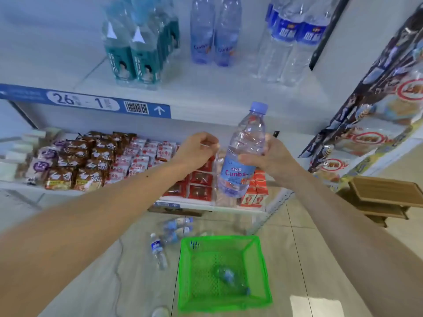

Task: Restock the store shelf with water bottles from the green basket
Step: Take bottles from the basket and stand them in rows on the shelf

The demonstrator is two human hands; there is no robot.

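You are mid-carry, by the look of it: one Cunbs water bottle (pixel 242 154) is out of the green basket (pixel 224 273) and held up in front of the shelf (pixel 206 97), roughly level with the lower tier of snack packets (pixel 80 161) and not yet placed. Your right hand (pixel 270 156) grips it around the middle, thumb across the front just above the label and fingers wrapped round the far side; the bottle stands nearly upright, cap (pixel 258 108) tilted a little to the right. Your left hand (pixel 196 147) sits just beside the bottle, fingers curled inward; it does not appear to hold the bottle, though something thin may be pinched there, and you cannot tell for sure. Both forearms reach forward, well extended. The next move probably calls for lifting the bottle to the upper shelf and setting it beside the two matching Cunbs bottles (pixel 214 35), between the teal-labelled bottles (pixel 135 53) and the blue-labelled ones (pixel 295 35). One bottle (pixel 231 280) remains lying in the basket, and several loose bottles (pixel 169 236) lie on the floor (pixel 309 236) beside it.
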